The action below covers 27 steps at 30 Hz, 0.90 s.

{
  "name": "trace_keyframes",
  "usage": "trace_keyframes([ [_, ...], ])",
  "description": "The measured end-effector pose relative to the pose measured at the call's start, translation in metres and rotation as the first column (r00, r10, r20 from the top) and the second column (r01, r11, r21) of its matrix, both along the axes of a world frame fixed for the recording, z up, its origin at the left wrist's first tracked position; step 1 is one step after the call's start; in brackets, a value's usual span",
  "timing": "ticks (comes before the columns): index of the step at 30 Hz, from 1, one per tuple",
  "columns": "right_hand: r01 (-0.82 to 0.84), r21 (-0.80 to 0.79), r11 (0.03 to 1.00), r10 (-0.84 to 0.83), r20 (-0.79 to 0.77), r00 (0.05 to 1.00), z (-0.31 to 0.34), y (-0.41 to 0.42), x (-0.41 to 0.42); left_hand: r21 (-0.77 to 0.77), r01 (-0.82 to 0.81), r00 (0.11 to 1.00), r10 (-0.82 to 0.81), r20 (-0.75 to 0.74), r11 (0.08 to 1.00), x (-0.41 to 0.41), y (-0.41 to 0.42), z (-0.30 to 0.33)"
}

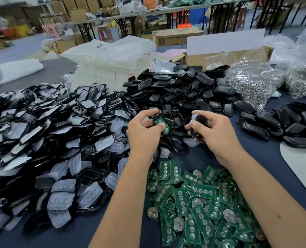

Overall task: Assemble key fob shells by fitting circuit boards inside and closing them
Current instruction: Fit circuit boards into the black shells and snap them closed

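The left hand [145, 129] pinches a shell half with its green circuit board [162, 125] seated, long axis slanting down-right, while just beside it the right hand [213, 129] clasps the mating black cover [199, 122]

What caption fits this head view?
Left hand holds shell with board; right hand grips cover.

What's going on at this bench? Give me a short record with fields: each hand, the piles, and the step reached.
left hand: grips a black shell half with a green circuit board seated in it
right hand: holds a second black shell piece, apart from the first
near pile: loose green boards
left pile: shells with translucent button pads
far pile: black covers
step: board in, shell not yet closed
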State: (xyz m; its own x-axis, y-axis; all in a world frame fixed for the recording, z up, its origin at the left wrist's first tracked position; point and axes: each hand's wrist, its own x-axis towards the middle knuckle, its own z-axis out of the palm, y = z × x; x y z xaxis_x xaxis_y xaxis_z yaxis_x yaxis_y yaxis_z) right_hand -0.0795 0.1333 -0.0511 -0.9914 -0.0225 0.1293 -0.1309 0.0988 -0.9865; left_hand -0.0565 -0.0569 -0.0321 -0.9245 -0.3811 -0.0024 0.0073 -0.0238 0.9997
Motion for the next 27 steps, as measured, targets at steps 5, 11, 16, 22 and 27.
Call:
trace_keyframes([
  [5,-0.124,0.066,0.990,0.118,0.078,0.990,0.026,-0.027,-0.023,0.135,-0.256,0.965,0.262,-0.027,0.957,-0.005,-0.018,0.007],
  [11,-0.221,0.448,0.866,0.266,-0.038,0.963,0.065,-0.090,-0.047,0.267,-0.249,0.964,0.264,-0.022,0.931,-0.005,-0.040,0.015],
  [16,0.021,0.626,0.779,0.184,-0.262,0.947,0.077,-0.117,-0.056,0.279,-0.220,0.971,0.236,-0.027,0.935,-0.003,-0.045,0.016],
  [22,-0.203,0.238,0.950,0.210,-0.006,0.978,0.048,-0.111,-0.032,0.308,-0.203,0.976,0.216,-0.009,0.930,-0.003,-0.046,0.014],
  [27,-0.267,0.091,0.959,0.264,0.040,0.964,0.039,-0.100,-0.017,0.360,-0.134,0.989,0.148,-0.012,0.923,-0.001,-0.045,0.017],
])
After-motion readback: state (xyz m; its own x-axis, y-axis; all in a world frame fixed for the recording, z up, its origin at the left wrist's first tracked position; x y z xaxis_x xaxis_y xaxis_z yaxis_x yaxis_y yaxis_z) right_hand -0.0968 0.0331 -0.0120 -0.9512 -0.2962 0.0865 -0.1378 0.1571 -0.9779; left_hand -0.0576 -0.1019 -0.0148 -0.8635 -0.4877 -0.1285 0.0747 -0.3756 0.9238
